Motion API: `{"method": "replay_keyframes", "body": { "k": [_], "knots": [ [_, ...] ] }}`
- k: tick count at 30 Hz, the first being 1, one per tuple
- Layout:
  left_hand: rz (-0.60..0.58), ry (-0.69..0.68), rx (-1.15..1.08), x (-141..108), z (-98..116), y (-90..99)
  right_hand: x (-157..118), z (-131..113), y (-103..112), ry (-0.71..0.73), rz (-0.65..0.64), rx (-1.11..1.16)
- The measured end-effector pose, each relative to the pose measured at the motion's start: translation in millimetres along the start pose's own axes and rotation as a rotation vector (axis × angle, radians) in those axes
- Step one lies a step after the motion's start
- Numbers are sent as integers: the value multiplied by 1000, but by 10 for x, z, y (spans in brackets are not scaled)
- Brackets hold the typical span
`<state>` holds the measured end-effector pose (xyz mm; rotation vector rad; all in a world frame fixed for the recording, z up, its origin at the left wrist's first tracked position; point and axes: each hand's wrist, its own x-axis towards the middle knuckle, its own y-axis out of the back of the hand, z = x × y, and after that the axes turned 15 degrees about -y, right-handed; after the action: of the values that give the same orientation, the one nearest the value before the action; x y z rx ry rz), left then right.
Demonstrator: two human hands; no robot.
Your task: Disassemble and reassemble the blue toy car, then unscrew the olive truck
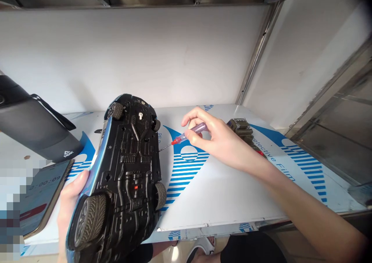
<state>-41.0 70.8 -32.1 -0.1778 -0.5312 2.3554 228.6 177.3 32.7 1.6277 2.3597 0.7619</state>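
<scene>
A blue toy car [130, 166] is tipped up with its black underside facing me. My left hand [69, 201] is closed around its left side, the fingers mostly hidden behind the body. Pinched in my right hand [203, 133] is a screwdriver [181, 138] with a clear purplish handle and a red collar. Its thin shaft points left, and the tip is at the car's right edge; I cannot tell whether it touches. Tyres show at the corners of the car, and a small red part sits in the underside.
A dark grey bottle [37, 119] leans in from the left. Below it lies a phone [43, 201] showing a timer. Behind my right forearm is an olive-green toy vehicle [241, 129]. The table [197, 201] has printed protective film, a white wall behind and a metal shelf above.
</scene>
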Motion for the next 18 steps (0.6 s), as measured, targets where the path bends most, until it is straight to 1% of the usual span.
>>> {"method": "replay_keyframes", "body": {
  "k": [2, 5, 7, 11, 15, 18],
  "knots": [
    [43, -4, 22, 5, -20, -36, -4, 4, -7, -3, 7, 18],
    [46, 43, 44, -14, -6, -70, -6, 15, -16, -29, -12, 51],
    [68, 64, 50, -49, 19, -86, -5, 26, -9, -10, -36, 59],
    [107, 77, 50, -131, 62, -143, -2, 42, 26, 5, -9, 41],
    [107, 28, 3, -103, 55, -158, -7, 37, 57, 17, 6, 50],
    [111, -8, 20, -6, 18, -87, -12, 34, 69, 24, 13, 50]
  ]
}}
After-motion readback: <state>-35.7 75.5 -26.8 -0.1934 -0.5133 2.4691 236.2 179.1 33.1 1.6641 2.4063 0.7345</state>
